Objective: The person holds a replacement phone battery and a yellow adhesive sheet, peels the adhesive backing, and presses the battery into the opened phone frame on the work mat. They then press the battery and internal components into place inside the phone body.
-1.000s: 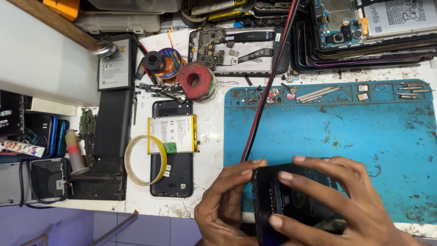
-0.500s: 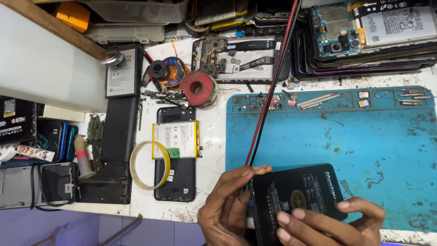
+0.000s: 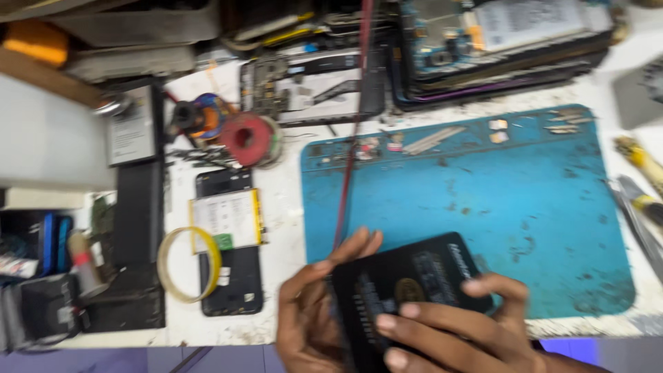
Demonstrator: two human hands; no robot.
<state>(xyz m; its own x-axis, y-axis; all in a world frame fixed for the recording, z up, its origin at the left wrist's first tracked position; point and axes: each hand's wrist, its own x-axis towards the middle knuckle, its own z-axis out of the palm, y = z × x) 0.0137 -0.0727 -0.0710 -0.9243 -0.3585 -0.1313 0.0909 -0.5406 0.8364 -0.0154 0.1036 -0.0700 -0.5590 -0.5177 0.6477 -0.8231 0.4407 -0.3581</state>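
Both my hands on black flat device [image 3: 407,287], near edge of blue mat [image 3: 483,200]. Left hand [image 3: 311,311] grips left side, right hand [image 3: 449,331] fingers clamp top. Case closed, no tool in hand; opened phone [image 3: 228,249] untouched beside.

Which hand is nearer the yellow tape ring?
Left. The left hand grips the black device at its left edge, just right of the yellow tape ring. The right hand lies across the device's front, farther right.
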